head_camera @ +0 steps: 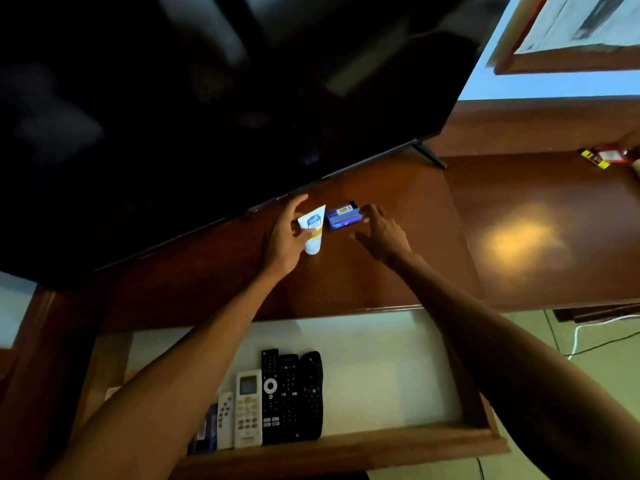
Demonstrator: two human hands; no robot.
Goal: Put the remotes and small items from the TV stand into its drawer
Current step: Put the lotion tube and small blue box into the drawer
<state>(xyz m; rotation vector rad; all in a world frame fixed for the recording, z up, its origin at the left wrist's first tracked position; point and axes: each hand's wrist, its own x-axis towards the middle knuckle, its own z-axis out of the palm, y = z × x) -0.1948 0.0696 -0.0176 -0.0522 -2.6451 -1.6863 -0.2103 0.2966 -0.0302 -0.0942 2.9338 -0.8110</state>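
Under the dark TV (207, 116), the left hand (287, 237) grips a white tube (313, 230) on the desk (381, 271); just right of it, the right hand (384, 233) spreads open, fingertips touching a blue box (343, 216). Remotes (277, 400) lie side by side in the open drawer (381, 375) below

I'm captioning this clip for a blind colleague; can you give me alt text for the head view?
The left hand grips a white tube on the TV stand while the right hand reaches a blue box beside it. Below, the open drawer already holds several remotes.
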